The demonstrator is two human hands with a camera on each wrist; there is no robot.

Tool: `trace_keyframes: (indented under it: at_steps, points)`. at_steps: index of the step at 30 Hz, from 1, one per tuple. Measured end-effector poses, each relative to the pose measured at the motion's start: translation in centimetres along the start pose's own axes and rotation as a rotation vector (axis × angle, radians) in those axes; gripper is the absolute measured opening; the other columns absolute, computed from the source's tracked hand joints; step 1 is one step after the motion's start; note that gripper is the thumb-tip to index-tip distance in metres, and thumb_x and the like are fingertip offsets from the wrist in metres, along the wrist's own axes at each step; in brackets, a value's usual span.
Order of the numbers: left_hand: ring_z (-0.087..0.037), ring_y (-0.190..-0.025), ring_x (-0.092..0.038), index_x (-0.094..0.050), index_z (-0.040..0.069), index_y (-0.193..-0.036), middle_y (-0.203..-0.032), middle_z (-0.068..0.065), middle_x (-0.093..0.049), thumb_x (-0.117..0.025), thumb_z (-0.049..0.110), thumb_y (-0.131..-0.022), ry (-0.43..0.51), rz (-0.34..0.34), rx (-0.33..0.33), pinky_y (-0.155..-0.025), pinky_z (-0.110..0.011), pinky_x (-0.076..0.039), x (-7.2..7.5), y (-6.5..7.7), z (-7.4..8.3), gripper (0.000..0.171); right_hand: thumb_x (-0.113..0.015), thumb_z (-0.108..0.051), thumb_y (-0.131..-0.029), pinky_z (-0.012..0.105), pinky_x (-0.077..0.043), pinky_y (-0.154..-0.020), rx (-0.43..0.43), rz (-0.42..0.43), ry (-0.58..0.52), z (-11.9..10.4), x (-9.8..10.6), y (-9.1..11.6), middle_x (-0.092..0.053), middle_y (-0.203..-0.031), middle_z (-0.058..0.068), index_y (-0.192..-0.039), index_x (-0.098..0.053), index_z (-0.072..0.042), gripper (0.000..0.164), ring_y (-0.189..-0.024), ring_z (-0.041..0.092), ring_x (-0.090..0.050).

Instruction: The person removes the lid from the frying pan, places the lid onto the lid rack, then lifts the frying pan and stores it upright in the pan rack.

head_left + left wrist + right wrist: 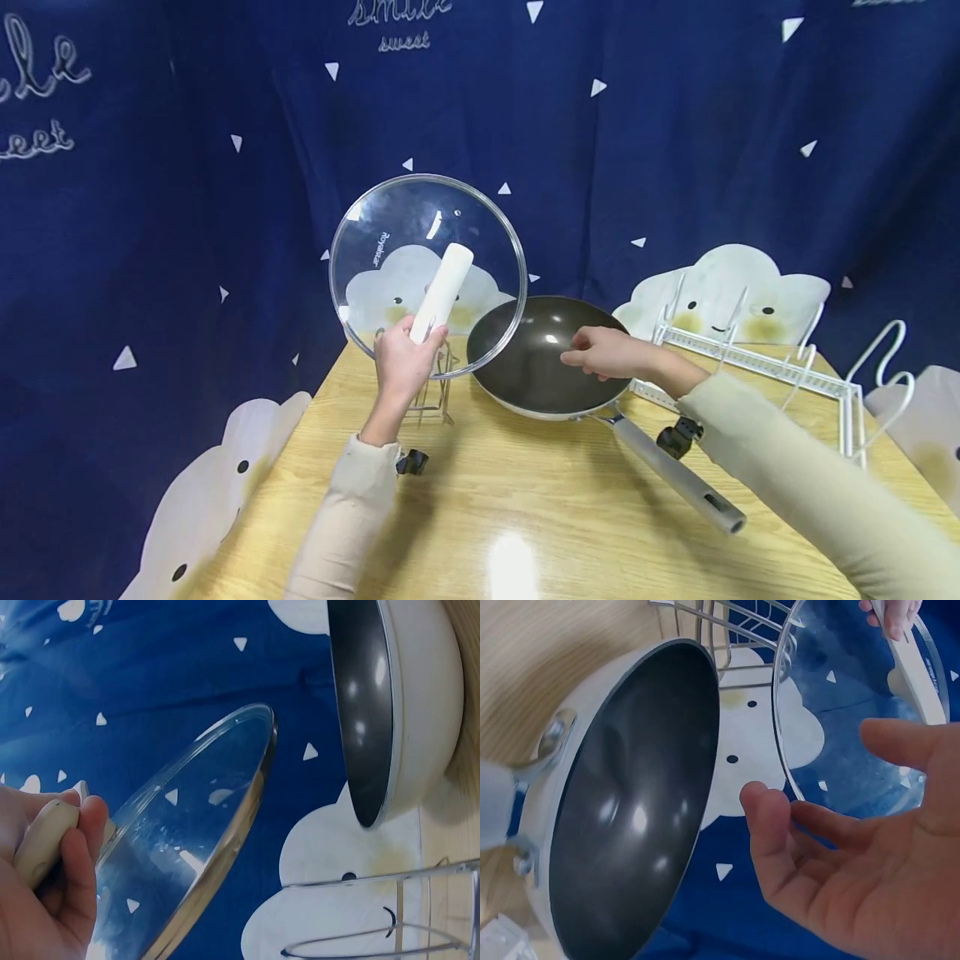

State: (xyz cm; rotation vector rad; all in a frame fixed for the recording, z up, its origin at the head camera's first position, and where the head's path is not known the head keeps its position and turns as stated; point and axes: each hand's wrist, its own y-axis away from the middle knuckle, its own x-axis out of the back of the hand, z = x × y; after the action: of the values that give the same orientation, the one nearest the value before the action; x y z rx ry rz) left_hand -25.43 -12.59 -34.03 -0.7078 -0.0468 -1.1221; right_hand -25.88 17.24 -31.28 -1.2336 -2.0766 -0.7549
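My left hand (405, 360) grips the white handle (444, 292) of a round glass lid (360, 250), which is raised and tilted at the left of the pan. In the left wrist view, the left fingers curl round that handle. A dark-coated frying pan (525, 367) with a pale outside stands on the table, its grey handle (675, 471) pointing toward the front right. Above the pan's right side hovers my right hand (603, 352), holding nothing. The right wrist view shows the right hand (855, 847) with its fingers loosely bent and the thumb apart.
A metal wire rack (431, 404) stands behind and below the lid, partly hidden by the left hand. White wire racks with hooks (765, 367) lie at the right of the wooden table (465, 517). A blue patterned curtain (660, 167) hangs behind.
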Motion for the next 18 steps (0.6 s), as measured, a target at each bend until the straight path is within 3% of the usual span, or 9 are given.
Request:
trace_keyframes:
  at_steps: [10,14,18]
  points:
    - [-0.021,-0.053,-0.061,-0.068,0.002,-0.088,-0.065,-0.008,-0.066,-0.075,0.025,-0.08,-0.105,0.085,-0.022,-0.047,-0.032,-0.045,0.9,0.1,-0.7,0.026,-0.057,-0.024,-0.093,0.032,-0.054,-0.059,-0.013,-0.034,-0.024,-1.4,-3.0,-3.0,-0.062,-0.071,0.011,-0.108,-0.05,0.004,0.033,-0.062,0.023,-0.062]
    - [-0.025,-0.054,-0.06,-0.068,0.003,-0.086,-0.062,-0.007,-0.066,-0.075,0.027,-0.08,-0.145,0.107,-0.022,-0.048,-0.035,-0.042,1.2,-0.1,-0.7,0.026,-0.059,-0.022,-0.093,0.031,-0.055,-0.058,0.016,0.006,-0.062,-1.9,-4.4,-4.2,-0.064,-0.065,0.009,-0.114,-0.05,0.007,0.037,-0.067,0.032,-0.066]
    - [-0.028,-0.055,-0.061,-0.068,0.003,-0.084,-0.062,-0.007,-0.066,-0.076,0.025,-0.079,-0.157,0.156,-0.044,-0.048,-0.036,-0.042,1.5,-0.4,-0.7,0.025,-0.059,-0.021,-0.093,0.029,-0.056,-0.056,0.046,0.037,-0.123,-2.4,-5.9,-5.5,-0.065,-0.067,0.01,-0.119,-0.05,0.009,0.04,-0.068,0.032,-0.067]
